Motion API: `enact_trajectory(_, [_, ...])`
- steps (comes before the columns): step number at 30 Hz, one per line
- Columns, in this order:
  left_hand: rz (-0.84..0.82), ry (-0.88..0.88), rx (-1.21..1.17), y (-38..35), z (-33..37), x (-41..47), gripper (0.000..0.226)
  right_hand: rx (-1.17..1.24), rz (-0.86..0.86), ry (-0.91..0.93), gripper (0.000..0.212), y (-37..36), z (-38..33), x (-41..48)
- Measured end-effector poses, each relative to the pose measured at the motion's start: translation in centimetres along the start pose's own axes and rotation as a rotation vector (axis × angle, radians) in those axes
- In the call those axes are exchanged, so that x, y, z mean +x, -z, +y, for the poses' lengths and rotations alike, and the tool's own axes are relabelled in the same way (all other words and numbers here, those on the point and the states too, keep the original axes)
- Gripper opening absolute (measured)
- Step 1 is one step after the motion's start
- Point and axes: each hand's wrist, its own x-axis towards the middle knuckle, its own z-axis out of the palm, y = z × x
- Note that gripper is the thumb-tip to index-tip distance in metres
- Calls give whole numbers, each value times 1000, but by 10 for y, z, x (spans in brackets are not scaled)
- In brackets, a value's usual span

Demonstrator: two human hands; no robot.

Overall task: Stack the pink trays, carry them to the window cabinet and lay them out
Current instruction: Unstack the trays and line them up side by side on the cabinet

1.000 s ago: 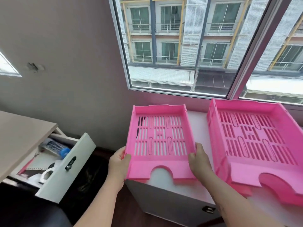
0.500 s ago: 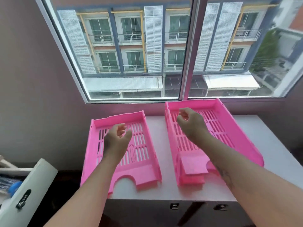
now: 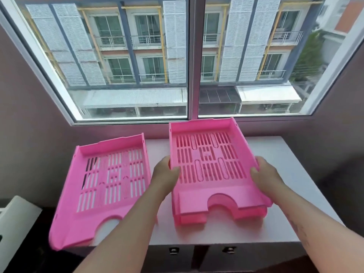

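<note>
A single pink slotted tray (image 3: 110, 182) lies on the left part of the white cabinet top (image 3: 275, 170), its front left corner hanging over the edge. To its right is a stack of pink trays. My left hand (image 3: 166, 174) grips the left wall of the top tray (image 3: 208, 160) and my right hand (image 3: 265, 174) grips its right wall. That top tray is tilted, front raised, and another pink tray (image 3: 189, 218) shows beneath its front edge.
The cabinet stands under a large window (image 3: 189, 60), with its two door handles (image 3: 174, 251) at the front. A white open drawer front (image 3: 13, 223) shows at the far left. Bare cabinet top lies to the right of the stack.
My hands let go of the left tray, rose free above both trays, and now hold the sides of the right stack's top tray. The view has swung right.
</note>
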Motion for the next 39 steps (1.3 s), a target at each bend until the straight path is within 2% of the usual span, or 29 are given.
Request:
enact_trajectory(8, [56,52,44,21,-14,10,27,53,-1,39,40,-29,-5,-1])
enact_trajectory(12, [87,48,21,20,-14,17,25,142,2,64,35,-17,-3,0])
enact_trajectory(15, [51,10,25,9,-2,20,31,175,31,75,33,2,8,0])
enact_trajectory(21, [-39,-101,11,-57,41,16,29,208,128,8,33,57,59,-2])
enact_trajectory(28, [-164,-115,43,-153,86,8,24,202,210,-57,38,130,127,5])
enact_trajectory(32, [-176,-173,238,-198,91,-1,12,210,196,-85,38,144,166,9])
enact_trajectory(35, [-155,-185,452,-220,88,-12,16,227,173,-106,38,138,187,11])
enact_trajectory(39, [-69,-206,619,-234,83,-19,14,261,169,-133,42,128,209,15])
